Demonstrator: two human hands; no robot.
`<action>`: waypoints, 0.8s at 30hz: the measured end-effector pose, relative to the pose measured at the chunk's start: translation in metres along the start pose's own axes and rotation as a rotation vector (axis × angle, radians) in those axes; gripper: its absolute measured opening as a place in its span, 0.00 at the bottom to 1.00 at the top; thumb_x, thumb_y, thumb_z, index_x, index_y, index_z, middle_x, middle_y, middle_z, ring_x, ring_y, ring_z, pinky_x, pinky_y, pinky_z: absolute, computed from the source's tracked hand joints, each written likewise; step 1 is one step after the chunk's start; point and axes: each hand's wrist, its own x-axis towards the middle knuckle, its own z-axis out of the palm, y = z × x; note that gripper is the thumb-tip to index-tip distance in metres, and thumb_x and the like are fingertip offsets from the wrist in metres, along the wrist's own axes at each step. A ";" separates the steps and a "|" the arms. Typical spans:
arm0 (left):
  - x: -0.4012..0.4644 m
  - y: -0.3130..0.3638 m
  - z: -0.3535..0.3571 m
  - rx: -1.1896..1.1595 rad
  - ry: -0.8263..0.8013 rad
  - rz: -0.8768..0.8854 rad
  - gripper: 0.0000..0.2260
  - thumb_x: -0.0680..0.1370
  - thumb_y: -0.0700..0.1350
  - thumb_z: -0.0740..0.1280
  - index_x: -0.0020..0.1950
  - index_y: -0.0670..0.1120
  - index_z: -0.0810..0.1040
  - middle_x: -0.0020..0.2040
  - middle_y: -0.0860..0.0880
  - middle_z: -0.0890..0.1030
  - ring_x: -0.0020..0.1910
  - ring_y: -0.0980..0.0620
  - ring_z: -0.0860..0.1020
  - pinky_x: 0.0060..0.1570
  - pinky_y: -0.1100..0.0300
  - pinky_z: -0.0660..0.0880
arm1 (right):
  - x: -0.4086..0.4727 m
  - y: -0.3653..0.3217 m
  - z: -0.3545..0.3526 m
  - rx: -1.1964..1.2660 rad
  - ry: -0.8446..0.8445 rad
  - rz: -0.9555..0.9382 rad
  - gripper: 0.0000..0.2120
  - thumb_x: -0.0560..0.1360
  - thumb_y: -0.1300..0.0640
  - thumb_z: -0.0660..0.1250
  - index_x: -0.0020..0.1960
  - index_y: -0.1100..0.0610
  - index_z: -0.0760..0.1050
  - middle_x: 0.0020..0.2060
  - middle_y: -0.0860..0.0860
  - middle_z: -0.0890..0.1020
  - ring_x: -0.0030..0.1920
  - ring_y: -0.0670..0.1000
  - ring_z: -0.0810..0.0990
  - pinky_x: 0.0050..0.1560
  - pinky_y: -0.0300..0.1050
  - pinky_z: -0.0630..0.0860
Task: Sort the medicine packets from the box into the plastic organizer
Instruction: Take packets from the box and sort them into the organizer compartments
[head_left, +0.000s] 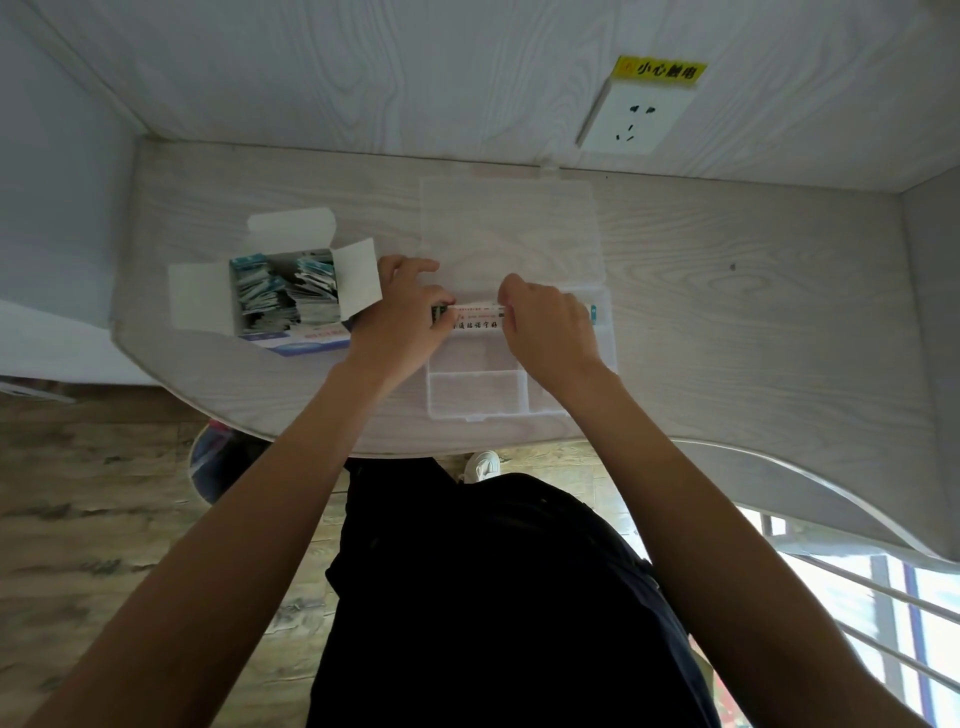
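A clear plastic organizer (470, 400) lies on the table with its lid (509, 228) folded open toward the wall. To its left stands an open cardboard box (283, 293) holding several teal and white medicine packets. My left hand (405, 312) and my right hand (545, 322) are over the organizer's far compartments. Between them they pinch a white medicine packet (478, 315) with red and black print, one hand at each end. Another packet's blue edge (592, 313) shows in the organizer past my right hand.
The pale wooden table (727, 312) has a curved front edge and meets a wall with a white power socket (631, 122) under a yellow label. A window railing (883, 597) is at the lower right.
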 end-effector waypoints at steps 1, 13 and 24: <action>0.000 0.000 0.000 0.003 0.001 0.001 0.12 0.77 0.49 0.64 0.57 0.47 0.80 0.67 0.48 0.71 0.68 0.45 0.60 0.66 0.55 0.58 | 0.000 -0.002 0.002 0.030 -0.006 0.010 0.08 0.78 0.64 0.56 0.55 0.58 0.70 0.44 0.54 0.80 0.38 0.55 0.76 0.36 0.46 0.69; 0.001 0.000 -0.003 -0.011 0.008 0.025 0.10 0.77 0.49 0.66 0.55 0.49 0.82 0.66 0.49 0.72 0.68 0.46 0.62 0.65 0.57 0.56 | 0.006 0.003 0.005 0.027 -0.054 -0.028 0.13 0.80 0.54 0.59 0.63 0.52 0.74 0.57 0.52 0.74 0.45 0.56 0.79 0.42 0.45 0.70; -0.004 0.002 -0.002 -0.019 0.040 0.008 0.11 0.78 0.49 0.64 0.57 0.47 0.80 0.65 0.48 0.73 0.66 0.47 0.64 0.64 0.57 0.59 | 0.014 0.001 0.003 0.074 -0.038 0.014 0.12 0.79 0.52 0.61 0.59 0.53 0.77 0.54 0.52 0.74 0.45 0.55 0.79 0.42 0.43 0.69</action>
